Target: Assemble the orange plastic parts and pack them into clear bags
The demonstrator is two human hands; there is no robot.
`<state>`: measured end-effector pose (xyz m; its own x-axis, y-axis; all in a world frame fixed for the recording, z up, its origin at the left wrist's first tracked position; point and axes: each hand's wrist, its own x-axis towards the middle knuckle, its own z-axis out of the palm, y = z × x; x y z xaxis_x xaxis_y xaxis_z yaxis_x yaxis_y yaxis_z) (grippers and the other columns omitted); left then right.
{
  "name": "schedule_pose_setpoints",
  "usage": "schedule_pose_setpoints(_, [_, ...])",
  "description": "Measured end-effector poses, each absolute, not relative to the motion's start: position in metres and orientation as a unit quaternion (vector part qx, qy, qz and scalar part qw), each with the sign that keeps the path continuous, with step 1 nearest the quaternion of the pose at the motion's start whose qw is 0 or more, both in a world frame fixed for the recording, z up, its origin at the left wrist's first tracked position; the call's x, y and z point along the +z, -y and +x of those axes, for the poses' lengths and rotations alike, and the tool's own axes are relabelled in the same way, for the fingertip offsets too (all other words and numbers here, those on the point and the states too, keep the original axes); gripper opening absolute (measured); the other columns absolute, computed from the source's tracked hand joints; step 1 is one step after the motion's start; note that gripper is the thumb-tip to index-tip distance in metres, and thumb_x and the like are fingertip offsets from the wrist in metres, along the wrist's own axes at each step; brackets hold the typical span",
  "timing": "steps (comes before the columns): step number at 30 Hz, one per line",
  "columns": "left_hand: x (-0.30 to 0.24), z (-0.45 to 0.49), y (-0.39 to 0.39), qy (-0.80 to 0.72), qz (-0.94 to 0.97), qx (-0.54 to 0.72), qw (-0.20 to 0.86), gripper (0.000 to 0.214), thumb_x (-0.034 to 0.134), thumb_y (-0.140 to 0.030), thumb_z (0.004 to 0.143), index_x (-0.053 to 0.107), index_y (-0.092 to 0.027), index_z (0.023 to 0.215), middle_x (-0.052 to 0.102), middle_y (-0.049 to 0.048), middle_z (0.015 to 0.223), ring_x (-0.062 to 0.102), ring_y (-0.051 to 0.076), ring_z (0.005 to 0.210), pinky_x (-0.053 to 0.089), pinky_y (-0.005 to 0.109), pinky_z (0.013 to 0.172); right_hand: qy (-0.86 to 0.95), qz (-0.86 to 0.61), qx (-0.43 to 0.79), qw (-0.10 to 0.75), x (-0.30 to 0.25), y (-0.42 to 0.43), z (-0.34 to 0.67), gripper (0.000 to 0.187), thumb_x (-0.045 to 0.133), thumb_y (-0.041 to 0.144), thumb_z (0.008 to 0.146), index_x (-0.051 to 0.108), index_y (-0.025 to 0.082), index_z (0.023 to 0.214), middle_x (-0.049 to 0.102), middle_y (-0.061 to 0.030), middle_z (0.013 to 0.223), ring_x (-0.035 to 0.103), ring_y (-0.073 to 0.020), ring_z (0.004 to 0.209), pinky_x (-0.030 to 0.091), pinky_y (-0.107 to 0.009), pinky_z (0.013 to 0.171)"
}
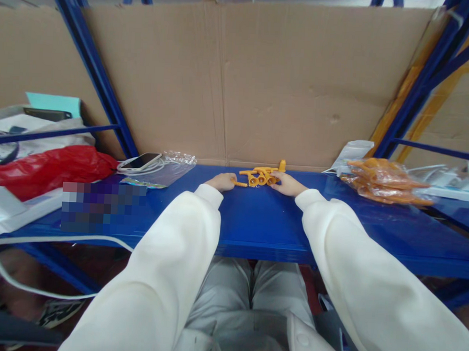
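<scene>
Several orange plastic pieces with round, ring-like ends [261, 179] lie grouped on the blue tabletop [259, 218] near the cardboard back. My left hand [221, 181] is at their left, its fingertips closed on the end of a thin, ridged orange piece [241, 184]. On the other side, my right hand [289, 184] has its thumb and fingers at the rightmost ring-ended piece [272, 180]. A short orange piece [282, 165] stands up just behind that hand. The exact kind of these pieces is too small to make out.
Clear bags of orange parts [381, 179] lie at the right by a white power strip [454, 189]. Leftward are a phone [142, 161] with a white cable, a clear plastic bag [175, 168] and a red bag [62, 169]. Blue posts [94, 68] frame the cardboard [263, 82].
</scene>
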<state>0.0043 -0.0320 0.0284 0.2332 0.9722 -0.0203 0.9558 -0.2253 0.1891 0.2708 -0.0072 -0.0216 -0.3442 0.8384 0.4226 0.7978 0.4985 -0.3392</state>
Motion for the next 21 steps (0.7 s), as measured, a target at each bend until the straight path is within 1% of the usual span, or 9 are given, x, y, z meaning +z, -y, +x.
schedule_pose_setpoints(2, [0.028, 0.006, 0.033, -0.626, 0.774, 0.055, 0.077, 0.042, 0.056, -0.012, 0.079, 0.070, -0.022, 0.118, 0.077, 0.0073, 0.115, 0.075, 0.023, 0.093, 0.058, 0.028, 0.081, 0.813, -0.508, 0.044, 0.280, -0.019, 0.010, 0.269, 0.049, 0.069, 0.016, 0.085, 0.069, 0.014, 0.134, 0.065, -0.0148, 0.142, 0.060, -0.0301, 0.135, 0.040, -0.045, 0.121])
schedule_pose_setpoints(5, [0.029, 0.006, 0.034, -0.630, 0.770, 0.055, 0.085, 0.039, 0.058, -0.014, 0.078, 0.068, -0.023, 0.115, 0.078, 0.0066, 0.106, 0.075, 0.022, 0.086, 0.057, 0.028, 0.075, 0.809, -0.514, 0.048, 0.282, -0.018, 0.011, 0.269, 0.049, 0.068, 0.015, 0.085, 0.070, 0.013, 0.134, 0.065, -0.0157, 0.143, 0.061, -0.0301, 0.135, 0.041, -0.046, 0.121])
schedule_pose_setpoints(8, [0.032, 0.004, 0.037, -0.642, 0.759, 0.041, 0.099, 0.040, 0.059, -0.013, 0.077, 0.065, -0.023, 0.115, 0.078, 0.0058, 0.096, 0.075, 0.022, 0.080, 0.056, 0.028, 0.070, 0.811, -0.507, 0.045, 0.289, -0.019, 0.009, 0.272, 0.049, 0.069, 0.016, 0.084, 0.070, 0.015, 0.133, 0.066, -0.0147, 0.141, 0.063, -0.0298, 0.132, 0.043, -0.047, 0.119])
schedule_pose_setpoints(11, [0.036, 0.000, 0.041, -0.654, 0.749, 0.030, 0.101, 0.041, 0.061, -0.012, 0.075, 0.064, -0.022, 0.115, 0.077, 0.0071, 0.088, 0.075, 0.025, 0.075, 0.055, 0.030, 0.067, 0.807, -0.510, 0.028, 0.298, -0.017, 0.005, 0.277, 0.048, 0.069, 0.016, 0.083, 0.071, 0.017, 0.131, 0.069, -0.0127, 0.138, 0.064, -0.0293, 0.131, 0.044, -0.048, 0.118])
schedule_pose_setpoints(13, [0.039, -0.001, 0.042, -0.656, 0.748, 0.025, 0.097, 0.042, 0.061, -0.012, 0.075, 0.064, -0.022, 0.116, 0.077, 0.0076, 0.084, 0.075, 0.026, 0.074, 0.055, 0.031, 0.066, 0.789, -0.532, 0.009, 0.308, -0.013, 0.004, 0.282, 0.045, 0.066, 0.016, 0.084, 0.071, 0.016, 0.130, 0.068, -0.0137, 0.139, 0.062, -0.0296, 0.133, 0.044, -0.047, 0.118])
schedule_pose_setpoints(15, [0.040, -0.002, 0.044, -0.653, 0.751, 0.021, 0.099, 0.042, 0.059, -0.012, 0.077, 0.063, -0.022, 0.118, 0.076, 0.0074, 0.083, 0.075, 0.026, 0.073, 0.054, 0.031, 0.066, 0.758, -0.567, -0.008, 0.322, -0.008, 0.004, 0.288, 0.044, 0.063, 0.015, 0.086, 0.072, 0.014, 0.128, 0.067, -0.0149, 0.140, 0.061, -0.0294, 0.134, 0.044, -0.044, 0.118])
schedule_pose_setpoints(17, [0.040, -0.001, 0.044, -0.646, 0.756, 0.020, 0.103, 0.043, 0.057, -0.012, 0.078, 0.062, -0.022, 0.120, 0.076, 0.0070, 0.083, 0.074, 0.025, 0.073, 0.054, 0.031, 0.066, 0.726, -0.598, -0.015, 0.339, -0.003, 0.005, 0.295, 0.042, 0.060, 0.015, 0.087, 0.072, 0.015, 0.127, 0.069, -0.0136, 0.138, 0.063, -0.0282, 0.132, 0.045, -0.041, 0.117])
schedule_pose_setpoints(19, [0.037, 0.001, 0.043, -0.635, 0.765, 0.026, 0.107, 0.045, 0.056, -0.012, 0.080, 0.061, -0.023, 0.123, 0.076, 0.0067, 0.085, 0.074, 0.024, 0.073, 0.054, 0.030, 0.066, 0.698, -0.624, -0.014, 0.352, 0.001, 0.005, 0.303, 0.042, 0.058, 0.014, 0.087, 0.073, 0.014, 0.126, 0.071, -0.0126, 0.133, 0.065, -0.0274, 0.129, 0.046, -0.039, 0.116])
schedule_pose_setpoints(21, [0.034, 0.004, 0.041, -0.624, 0.773, 0.041, 0.106, 0.046, 0.054, -0.012, 0.082, 0.060, -0.022, 0.126, 0.077, 0.0073, 0.090, 0.074, 0.024, 0.075, 0.055, 0.029, 0.067, 0.671, -0.651, -0.005, 0.355, 0.003, 0.004, 0.309, 0.042, 0.057, 0.014, 0.087, 0.073, 0.012, 0.126, 0.072, -0.0137, 0.131, 0.066, -0.0276, 0.128, 0.048, -0.039, 0.114])
